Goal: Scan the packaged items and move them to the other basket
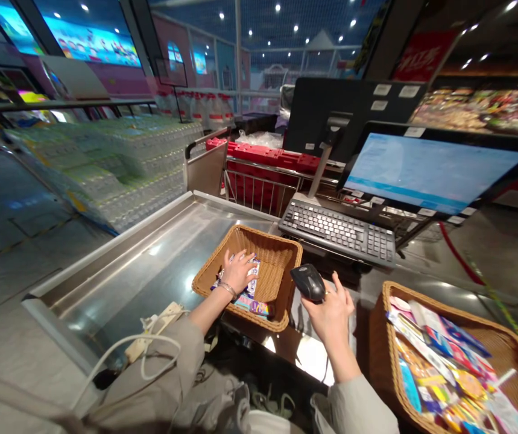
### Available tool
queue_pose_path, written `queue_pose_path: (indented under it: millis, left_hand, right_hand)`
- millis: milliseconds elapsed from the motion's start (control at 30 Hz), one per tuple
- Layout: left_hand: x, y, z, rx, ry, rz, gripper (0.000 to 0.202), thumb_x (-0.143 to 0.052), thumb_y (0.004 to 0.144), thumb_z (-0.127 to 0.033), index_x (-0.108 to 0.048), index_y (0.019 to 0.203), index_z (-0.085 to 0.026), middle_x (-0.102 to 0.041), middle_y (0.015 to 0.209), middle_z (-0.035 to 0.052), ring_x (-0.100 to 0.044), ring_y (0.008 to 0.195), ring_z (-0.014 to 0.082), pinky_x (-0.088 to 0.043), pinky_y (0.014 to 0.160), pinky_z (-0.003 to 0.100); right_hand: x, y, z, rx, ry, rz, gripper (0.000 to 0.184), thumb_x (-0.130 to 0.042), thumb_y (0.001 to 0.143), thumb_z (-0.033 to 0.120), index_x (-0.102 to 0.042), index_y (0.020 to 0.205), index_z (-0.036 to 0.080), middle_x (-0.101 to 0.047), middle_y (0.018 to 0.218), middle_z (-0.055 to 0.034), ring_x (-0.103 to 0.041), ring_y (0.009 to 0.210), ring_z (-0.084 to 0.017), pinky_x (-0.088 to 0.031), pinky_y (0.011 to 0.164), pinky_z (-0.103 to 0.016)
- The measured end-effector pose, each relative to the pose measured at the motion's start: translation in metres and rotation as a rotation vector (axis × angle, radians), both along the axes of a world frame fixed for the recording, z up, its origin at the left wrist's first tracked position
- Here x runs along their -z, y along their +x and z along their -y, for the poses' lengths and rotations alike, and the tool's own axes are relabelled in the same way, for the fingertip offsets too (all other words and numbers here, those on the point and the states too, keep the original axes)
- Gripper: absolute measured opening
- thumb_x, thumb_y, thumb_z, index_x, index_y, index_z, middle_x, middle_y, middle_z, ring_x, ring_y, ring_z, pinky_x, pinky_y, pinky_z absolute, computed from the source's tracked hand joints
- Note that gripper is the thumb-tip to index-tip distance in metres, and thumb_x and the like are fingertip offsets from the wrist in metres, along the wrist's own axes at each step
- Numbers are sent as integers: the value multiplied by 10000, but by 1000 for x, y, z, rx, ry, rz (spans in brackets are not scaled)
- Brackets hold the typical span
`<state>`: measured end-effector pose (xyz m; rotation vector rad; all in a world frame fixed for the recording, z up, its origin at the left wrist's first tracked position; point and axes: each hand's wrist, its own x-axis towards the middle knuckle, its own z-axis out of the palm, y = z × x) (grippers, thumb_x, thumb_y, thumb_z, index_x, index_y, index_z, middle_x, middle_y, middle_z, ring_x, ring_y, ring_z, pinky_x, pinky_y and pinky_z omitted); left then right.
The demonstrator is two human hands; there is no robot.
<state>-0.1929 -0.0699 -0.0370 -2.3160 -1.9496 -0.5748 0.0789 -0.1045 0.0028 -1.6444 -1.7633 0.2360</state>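
Nearest us, our right hand [331, 313] has its grip wrapped closed around the black barcode scanner [308, 281], window turned left toward the near wicker basket [286, 256]. Just beyond, our left hand [239, 271] reaches into that basket, fingers curled down on the colourful packets [252, 298] lying on its floor; we cannot tell whether one is truly pinched yet. To do this well, we judge, we should take one packet only, lift it clear of the rim and turn its code squarely to the scanner. At our right a second basket [379, 337] sits full of wrapped goods [439, 367]. Further back on the steel counter [150, 265] stand the keyboard [337, 232] and the lit screen [430, 172].
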Motion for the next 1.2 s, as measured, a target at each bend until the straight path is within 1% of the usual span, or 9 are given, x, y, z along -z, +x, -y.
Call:
queue_pose_path:
  millis: [100, 200, 433, 633, 767, 867, 933, 1033, 1200]
  left_hand:
    - [5, -2, 0, 15, -50, -21, 244, -720, 817, -421, -726, 1051, -354, -626, 1364, 0, -449, 1359, 309, -35, 1168, 685]
    - [9, -1, -1, 30, -112, -35, 236, -730, 800, -436, -735, 1021, -355, -636, 1350, 3, -446, 1358, 322, -59, 1158, 694]
    - [18, 14, -2, 86, -317, -91, 266, -772, 734, -473, -751, 960, -335, -655, 1322, 20, -443, 1358, 344, -68, 1144, 699]
    - [20, 24, 2, 148, -589, -220, 326, -766, 681, -562, -751, 887, -310, -710, 1212, 50, -512, 1284, 341, -82, 1125, 694]
    - [23, 28, 2, 147, -688, -306, 388, -746, 657, -613, -751, 866, -286, -732, 1140, 74, -547, 1234, 332, -167, 1127, 645]
    - [29, 33, -1, 144, -790, -318, 421, -751, 632, -624, -756, 830, -252, -746, 1084, 117, -574, 1200, 351, -253, 1115, 608]
    - [32, 36, -3, 147, -833, -313, 423, -782, 587, -613, -754, 796, -246, -757, 1044, 127, -610, 1151, 360, -297, 1099, 595]
    - [36, 41, -6, 155, -856, -304, 413, -836, 526, -562, -751, 788, -253, -769, 1001, 114, -663, 1061, 355, -342, 1082, 576]
    - [33, 45, -6, 190, -905, -287, 401, -846, 562, -484, -753, 909, -304, -771, 1032, 61, -682, 1039, 344, -399, 1044, 558]
  right_hand:
    - [0, -2, 0, -5, -21, -3, 292, -559, 727, 431, -711, 887, 240, -700, 1165, -72, -354, 1382, -304, -170, 1112, -534]
    - [2, -2, 1, -17, -17, -2, 310, -542, 743, 440, -714, 908, 241, -694, 1185, -66, -346, 1385, -300, -162, 1115, -534]
    - [3, 4, 4, -8, -27, -8, 357, -537, 734, 440, -715, 953, 222, -704, 1154, -88, -349, 1381, -310, -162, 1105, -539]
    - [8, 11, 6, 17, -9, -26, 342, -557, 720, 427, -711, 945, 221, -707, 1140, -93, -360, 1380, -313, -166, 1104, -546]
    - [11, 14, 7, 47, -4, -36, 376, -564, 710, 447, -708, 965, 212, -706, 1143, -104, -376, 1372, -313, -169, 1111, -544]
    - [11, 14, 7, 58, -14, -31, 382, -553, 708, 457, -714, 954, 213, -703, 1147, -114, -384, 1363, -318, -179, 1106, -543]
    - [10, 14, 7, 61, -19, -31, 381, -548, 707, 452, -719, 953, 217, -705, 1144, -113, -390, 1357, -321, -181, 1102, -541]
    - [10, 15, 8, 57, -3, -45, 352, -554, 707, 437, -722, 934, 226, -711, 1129, -98, -395, 1357, -318, -177, 1101, -536]
    - [12, 20, 8, 67, 13, -48, 328, -569, 702, 425, -717, 913, 222, -709, 1123, -101, -392, 1354, -323, -184, 1092, -546]
